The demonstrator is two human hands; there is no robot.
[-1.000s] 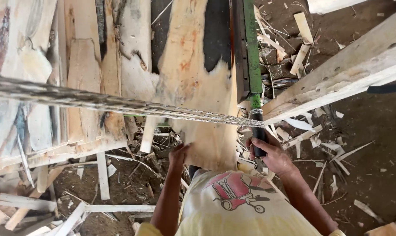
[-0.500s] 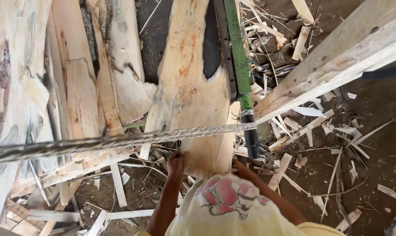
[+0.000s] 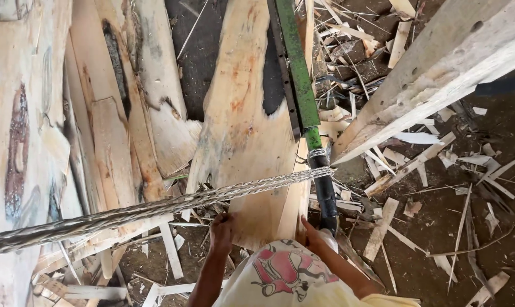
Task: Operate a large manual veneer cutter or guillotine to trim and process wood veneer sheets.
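Gripping the near end of a plank [image 3: 243, 131], the left hand [image 3: 220, 230] and right hand [image 3: 313, 233] curl closed on its edges, under a rope [image 3: 155, 209].

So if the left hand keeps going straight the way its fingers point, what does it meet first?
The left hand already lies on the near end of the wide pale plank, fingers pointing up along it. Going on, it would probably slide under the twisted rope crossing above, though depth is unclear.
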